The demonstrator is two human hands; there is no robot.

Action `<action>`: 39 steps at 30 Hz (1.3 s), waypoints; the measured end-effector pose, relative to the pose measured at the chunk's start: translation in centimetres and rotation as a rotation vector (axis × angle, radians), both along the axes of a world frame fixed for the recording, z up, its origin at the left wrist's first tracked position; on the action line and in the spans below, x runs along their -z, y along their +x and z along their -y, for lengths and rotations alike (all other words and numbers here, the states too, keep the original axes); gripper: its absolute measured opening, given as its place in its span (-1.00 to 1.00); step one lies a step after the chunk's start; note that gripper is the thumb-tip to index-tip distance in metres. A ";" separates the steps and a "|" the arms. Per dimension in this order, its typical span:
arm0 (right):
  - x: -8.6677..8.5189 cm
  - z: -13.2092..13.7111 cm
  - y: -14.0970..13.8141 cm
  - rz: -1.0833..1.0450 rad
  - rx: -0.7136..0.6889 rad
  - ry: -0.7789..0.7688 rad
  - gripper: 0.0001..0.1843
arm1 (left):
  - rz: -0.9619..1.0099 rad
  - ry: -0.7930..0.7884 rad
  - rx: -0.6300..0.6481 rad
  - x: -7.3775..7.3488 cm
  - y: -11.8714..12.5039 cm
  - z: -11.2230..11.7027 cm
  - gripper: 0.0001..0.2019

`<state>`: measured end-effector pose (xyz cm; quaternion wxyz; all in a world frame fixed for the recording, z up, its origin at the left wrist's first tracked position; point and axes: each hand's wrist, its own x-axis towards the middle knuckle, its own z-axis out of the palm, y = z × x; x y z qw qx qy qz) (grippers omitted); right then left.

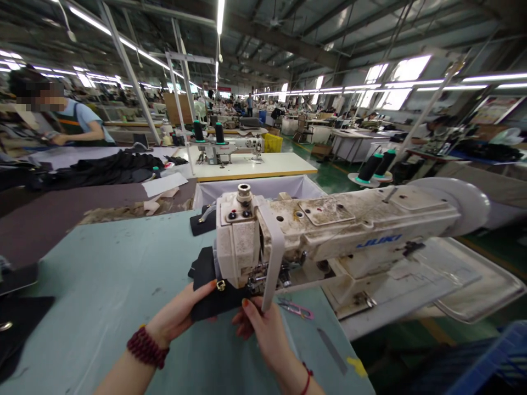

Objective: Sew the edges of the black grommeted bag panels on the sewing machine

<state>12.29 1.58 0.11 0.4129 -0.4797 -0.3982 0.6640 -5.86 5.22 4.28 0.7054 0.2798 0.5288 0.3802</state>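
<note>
A black flat panel [205,299] with a gold-coloured metal fitting [221,285] lies under the head of a white JUKI sewing machine [313,225]. My left hand [181,310] grips its left end, thumb on top and fingers beneath. At the panel's near right edge, close to the needle area, my right hand [265,329] pinches with thumb and fingers; the exact contact is partly hidden by the machine's guard bar. Behind the panel rests another black piece [202,220] with a metal fitting, partly covered by the machine head.
Pink-handled scissors [302,311] and a grey metal strip [332,351] lie right of my right hand on the pale green tabletop [111,280]. More black pieces [22,329] lie at far left. A co-worker [82,123] is at the back left. Thread cones [370,166] stand behind the machine.
</note>
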 end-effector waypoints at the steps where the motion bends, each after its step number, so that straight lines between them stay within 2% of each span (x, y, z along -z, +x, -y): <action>1: 0.0 0.0 0.1 -0.004 -0.011 0.001 -0.22 | -0.026 0.019 0.073 0.0 -0.3 0.0 -0.63; 4: 0.0 0.1 0.2 -0.006 -0.010 0.010 -0.23 | -0.074 0.072 0.189 0.0 -0.8 0.0 -0.65; 17: -0.3 -0.1 -1.1 -0.001 0.150 -0.044 -0.22 | -0.125 0.110 0.256 0.1 -1.4 -1.2 -0.57; 22: -0.5 0.2 -1.6 0.006 0.187 -0.055 -0.25 | -0.115 0.116 0.316 0.4 -1.6 -1.6 -0.61; 29: -1.1 0.0 -1.9 0.023 0.218 -0.092 -0.30 | -0.084 0.162 0.304 0.8 -1.7 -1.7 -0.65; 39: -1.0 0.1 -2.2 0.025 0.238 -0.064 -0.37 | -0.067 0.177 0.294 1.5 -1.7 -1.6 -0.66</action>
